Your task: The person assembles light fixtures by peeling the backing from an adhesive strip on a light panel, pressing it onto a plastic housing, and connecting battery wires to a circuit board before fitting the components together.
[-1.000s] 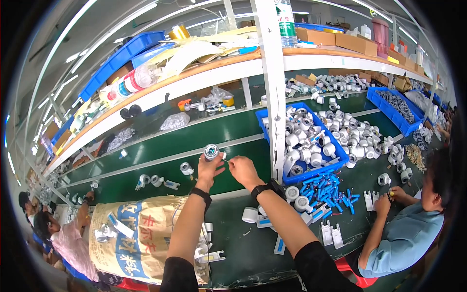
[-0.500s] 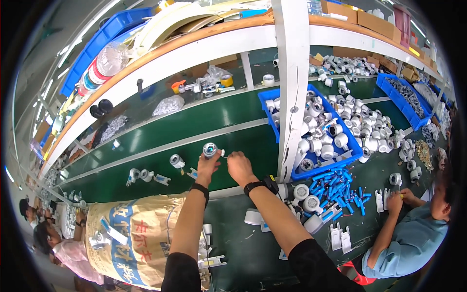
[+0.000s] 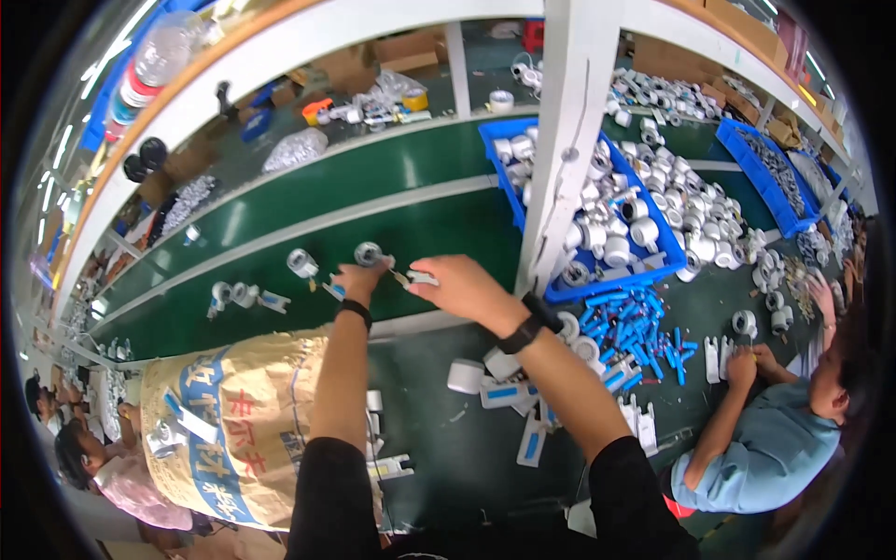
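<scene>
My left hand (image 3: 360, 283) is closed on a white round-headed housing (image 3: 368, 254) with a dark, shiny inside, over the green belt. Just to its right, my right hand (image 3: 465, 289) pinches a small white plastic piece (image 3: 423, 278). A small yellowish bit (image 3: 401, 278) shows between the two hands; what it joins is too small to tell. Left of my hands another round white housing (image 3: 301, 262) lies on the belt, with further white parts (image 3: 245, 294) beyond it.
A blue bin (image 3: 616, 283) full of white housings stands behind a white post (image 3: 560, 168). Blue cylinders (image 3: 630, 331) are heaped at right. A brown sack (image 3: 266, 411) lies at near left. A co-worker in a blue shirt (image 3: 756, 448) sits at right, handling parts.
The view has shifted, and my hands appear lower in relation to the belt's far parts. My right hand has turned flatter, and a white piece now shows in its fingers.
</scene>
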Demonstrator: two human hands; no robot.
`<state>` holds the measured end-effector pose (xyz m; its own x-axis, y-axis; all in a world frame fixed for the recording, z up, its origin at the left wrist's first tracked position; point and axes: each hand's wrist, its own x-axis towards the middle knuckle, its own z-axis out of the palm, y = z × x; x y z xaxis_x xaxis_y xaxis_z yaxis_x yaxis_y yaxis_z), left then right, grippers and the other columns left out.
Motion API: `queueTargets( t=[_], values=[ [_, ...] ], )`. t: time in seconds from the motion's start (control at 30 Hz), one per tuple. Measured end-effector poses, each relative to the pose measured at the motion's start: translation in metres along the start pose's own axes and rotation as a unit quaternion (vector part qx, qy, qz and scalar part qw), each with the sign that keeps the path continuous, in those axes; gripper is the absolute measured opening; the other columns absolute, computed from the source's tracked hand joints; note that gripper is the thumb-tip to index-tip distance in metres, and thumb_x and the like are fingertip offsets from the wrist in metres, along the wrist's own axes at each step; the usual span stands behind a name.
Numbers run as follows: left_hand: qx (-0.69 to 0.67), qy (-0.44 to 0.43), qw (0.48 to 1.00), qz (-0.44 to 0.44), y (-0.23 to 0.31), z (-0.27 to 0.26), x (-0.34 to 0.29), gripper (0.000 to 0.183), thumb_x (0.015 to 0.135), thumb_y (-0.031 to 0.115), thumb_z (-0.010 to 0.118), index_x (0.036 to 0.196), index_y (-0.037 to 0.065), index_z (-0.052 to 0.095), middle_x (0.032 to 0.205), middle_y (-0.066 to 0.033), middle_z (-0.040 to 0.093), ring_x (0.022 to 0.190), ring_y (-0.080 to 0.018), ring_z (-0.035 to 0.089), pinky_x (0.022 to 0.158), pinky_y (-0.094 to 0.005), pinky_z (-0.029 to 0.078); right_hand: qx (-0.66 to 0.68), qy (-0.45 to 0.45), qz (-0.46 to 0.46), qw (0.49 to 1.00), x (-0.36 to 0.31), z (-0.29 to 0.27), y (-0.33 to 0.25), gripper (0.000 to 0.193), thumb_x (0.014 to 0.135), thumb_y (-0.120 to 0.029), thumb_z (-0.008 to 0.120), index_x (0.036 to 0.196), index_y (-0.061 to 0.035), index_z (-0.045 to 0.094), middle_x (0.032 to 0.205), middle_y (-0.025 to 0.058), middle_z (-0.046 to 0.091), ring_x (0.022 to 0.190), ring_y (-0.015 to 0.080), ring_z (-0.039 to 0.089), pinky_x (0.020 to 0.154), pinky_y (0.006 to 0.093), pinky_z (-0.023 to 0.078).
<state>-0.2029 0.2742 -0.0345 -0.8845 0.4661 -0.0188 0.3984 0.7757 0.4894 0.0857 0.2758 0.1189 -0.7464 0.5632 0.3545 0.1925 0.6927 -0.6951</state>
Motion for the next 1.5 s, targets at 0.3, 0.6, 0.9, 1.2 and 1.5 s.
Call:
queueTargets(
  t=[0.3, 0.6, 0.9, 1.2, 1.5],
  values=[
    [-0.038, -0.404, 0.864, 0.298, 0.072, -0.096, -0.210, 0.083, 0.084, 0.078, 0.060, 0.069, -0.003, 0.067, 0.057, -0.0108, 0.059, 0.048, -0.0205, 0.061, 0.048, -0.0347, 0.049, -0.170, -0.076, 0.074, 0.980, -0.178, -0.077, 0.014, 0.033, 0.084, -0.006, 0.070, 0.116, -0.0018, 0.068, 0.120, 0.0176, 0.066, 0.116, 0.0384, 0.057, 0.099, 0.0445, 0.048],
    [-0.090, -0.260, 0.891, 0.360, -0.014, -0.094, -0.266, 0.071, 0.072, 0.039, 0.090, 0.118, -0.006, 0.062, 0.113, -0.0205, 0.067, 0.099, -0.0272, 0.069, 0.086, -0.0355, 0.056, -0.077, 0.062, 0.023, 0.995, -0.194, -0.035, -0.010, 0.033, 0.086, -0.002, 0.064, 0.119, -0.0015, 0.068, 0.120, 0.0187, 0.067, 0.116, 0.0386, 0.058, 0.102, 0.0457, 0.047],
    [-0.234, -0.142, 0.836, 0.476, 0.003, -0.183, -0.290, 0.068, 0.071, -0.001, 0.087, 0.132, 0.010, 0.059, 0.133, -0.0107, 0.057, 0.123, -0.0273, 0.059, 0.102, -0.0367, 0.051, 0.102, 0.010, 0.074, 0.992, -0.162, 0.001, -0.053, 0.052, 0.087, -0.023, 0.077, 0.131, -0.0044, 0.058, 0.129, 0.0255, 0.062, 0.125, 0.0398, 0.057, 0.102, 0.0470, 0.046],
    [-0.302, -0.136, 0.845, 0.420, 0.026, -0.220, -0.309, 0.064, 0.077, -0.007, 0.079, 0.135, 0.009, 0.058, 0.139, -0.0114, 0.054, 0.122, -0.0259, 0.061, 0.092, -0.0337, 0.059, -0.167, 0.099, -0.049, 0.980, -0.181, 0.030, -0.039, 0.070, 0.081, -0.031, 0.084, 0.136, -0.0025, 0.052, 0.145, 0.0193, 0.052, 0.137, 0.0401, 0.046, 0.108, 0.0437, 0.044],
    [-0.217, -0.025, 0.878, 0.426, 0.006, -0.173, -0.280, 0.068, 0.076, -0.001, 0.083, 0.137, 0.009, 0.055, 0.135, -0.0135, 0.057, 0.118, -0.0276, 0.063, 0.092, -0.0358, 0.059, -0.017, 0.132, 0.020, 0.991, -0.200, -0.011, -0.046, 0.047, 0.079, 0.004, 0.071, 0.122, -0.0062, 0.056, 0.106, 0.0149, 0.061, 0.101, 0.0387, 0.061, 0.085, 0.0469, 0.051]
  ],
)
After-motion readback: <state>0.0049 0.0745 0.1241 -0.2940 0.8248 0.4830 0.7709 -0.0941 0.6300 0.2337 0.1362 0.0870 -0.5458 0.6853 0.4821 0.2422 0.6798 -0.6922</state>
